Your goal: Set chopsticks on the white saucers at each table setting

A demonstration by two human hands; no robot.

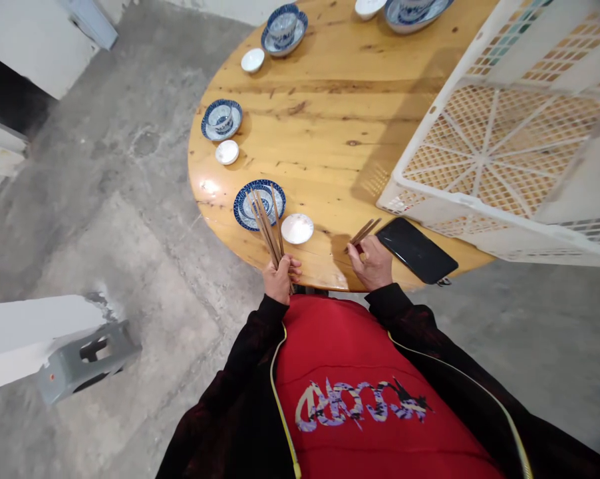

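Wooden chopsticks are in both of the person's hands, seen from above at the near edge of a round table. A bundle of chopsticks stands fanned in the left hand, whose fingers are curled tight around the lower ends, so the sticks rise up and away over the table edge. That upright fist grip looks suited to keeping many sticks together as a stock. A pair of chopsticks is pinched in the right hand, fingers closed on the near ends and the tips slanting up and to the right, low over the wood, just left of a black phone that lies flat with a dark screen.

Beyond the left hand sits a blue-and-white plate with a small cup on it, and just beside it a small white dish. The same grouping repeats along the curved edge: a second plate and cup with a white dish, and a third plate and cup with a white dish, evenly spaced like place settings. More blue-and-white crockery is cut off at the top.

A white plastic lattice crate rests on the right part of the pine table, touching or nearly touching the phone.

The person wears a red vest over dark sleeves; its stylised lettering cannot be read. A grey plastic stool lies on the concrete floor at left. No other writing or brand shows.
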